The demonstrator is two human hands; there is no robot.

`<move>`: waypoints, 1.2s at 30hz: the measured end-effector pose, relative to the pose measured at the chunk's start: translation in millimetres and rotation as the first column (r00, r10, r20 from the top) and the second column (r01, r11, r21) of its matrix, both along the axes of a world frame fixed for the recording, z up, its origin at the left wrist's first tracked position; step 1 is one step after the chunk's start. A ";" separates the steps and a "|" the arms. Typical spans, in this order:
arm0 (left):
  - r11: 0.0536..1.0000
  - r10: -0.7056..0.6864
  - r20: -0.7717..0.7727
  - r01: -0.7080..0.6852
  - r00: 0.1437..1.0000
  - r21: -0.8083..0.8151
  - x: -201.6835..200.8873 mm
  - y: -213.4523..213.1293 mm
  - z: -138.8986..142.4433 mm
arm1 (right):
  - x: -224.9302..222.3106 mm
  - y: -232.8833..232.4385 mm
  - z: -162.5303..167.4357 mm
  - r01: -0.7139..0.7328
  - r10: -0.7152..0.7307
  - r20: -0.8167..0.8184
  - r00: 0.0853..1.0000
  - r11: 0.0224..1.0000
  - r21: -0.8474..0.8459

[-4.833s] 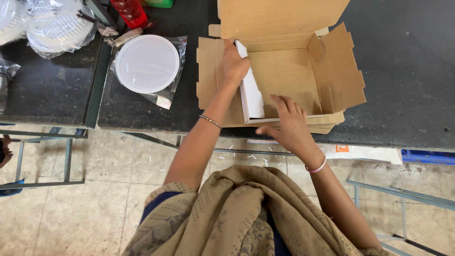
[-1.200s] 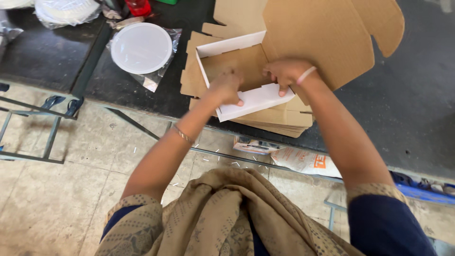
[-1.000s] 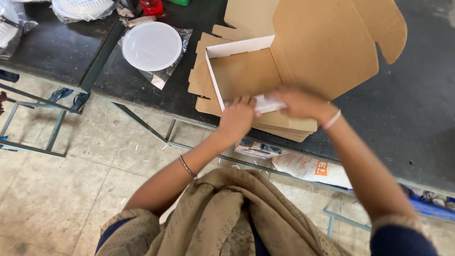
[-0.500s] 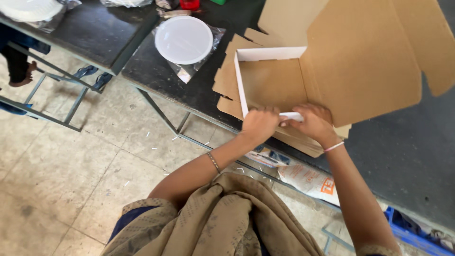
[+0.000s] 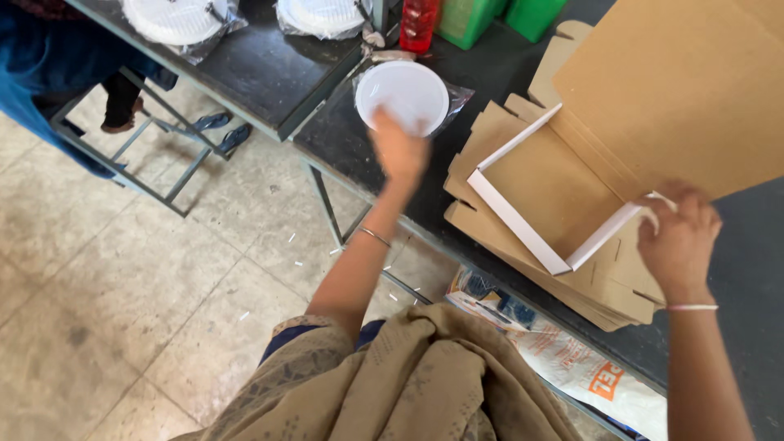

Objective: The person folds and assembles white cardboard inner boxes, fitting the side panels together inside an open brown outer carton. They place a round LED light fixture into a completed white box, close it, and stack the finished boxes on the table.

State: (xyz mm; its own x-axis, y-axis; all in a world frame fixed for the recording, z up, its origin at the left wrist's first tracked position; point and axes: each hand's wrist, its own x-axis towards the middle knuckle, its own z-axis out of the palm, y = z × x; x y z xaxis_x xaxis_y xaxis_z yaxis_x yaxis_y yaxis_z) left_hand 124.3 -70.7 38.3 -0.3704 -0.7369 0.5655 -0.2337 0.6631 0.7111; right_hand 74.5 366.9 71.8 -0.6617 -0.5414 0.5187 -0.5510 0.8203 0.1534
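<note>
An open cardboard box [image 5: 549,181] with white inner walls lies on a stack of flat cardboard on the dark table [image 5: 343,139]. Its big lid [image 5: 686,82] stands up at the right. My right hand [image 5: 678,241] grips the box's near right corner, where the white wall ends. My left hand [image 5: 400,151], blurred by motion, is stretched out to the left. It touches the near edge of a round white disc [image 5: 404,90] that lies in a clear plastic bag. Whether its fingers have closed on the disc I cannot tell.
More bagged white discs [image 5: 175,16] lie on the neighbouring table, with a red bottle [image 5: 418,20] and green containers [image 5: 467,18] behind. A person in blue [image 5: 45,77] sits at far left. A printed sack [image 5: 588,371] lies under the table's edge.
My left hand has left the box's front wall and swung out left to the bagged disc. My right hand stays at the box's corner. The view has shifted left.
</note>
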 end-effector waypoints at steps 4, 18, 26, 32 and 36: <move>0.813 0.062 0.247 -0.193 0.967 0.550 -34.9 -90.7 -39.9 | 38.6 -46.4 10.0 -0.051 0.088 0.142 0.986 0.968 -0.245; 0.462 -0.698 -0.578 0.882 0.423 0.088 -24.0 -60.5 58.9 | 97.3 -74.2 8.7 0.129 -0.077 0.321 0.944 0.982 -0.141; 0.054 -0.993 -0.114 0.979 0.031 -0.196 -41.0 105.0 66.3 | 123.5 -78.8 10.6 0.182 -0.081 0.329 0.941 0.939 -0.291; -0.058 -0.979 0.203 0.990 -0.031 -0.126 -87.5 126.8 2.4 | 149.7 -66.7 31.5 0.178 -0.049 0.313 0.948 0.899 -0.399; -0.155 -0.794 0.608 0.966 0.002 -0.206 -106.2 129.0 -13.3 | 134.3 -45.0 36.6 0.182 -0.038 0.322 0.946 0.885 -0.428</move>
State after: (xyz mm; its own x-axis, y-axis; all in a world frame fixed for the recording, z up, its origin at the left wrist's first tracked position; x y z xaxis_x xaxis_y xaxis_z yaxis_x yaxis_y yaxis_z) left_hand 18.2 58.4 25.0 -0.5670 0.7408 0.3602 0.8235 0.5009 0.2662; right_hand 208.8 321.9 108.4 -0.8636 -0.2133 0.4569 -0.4134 0.8183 -0.3993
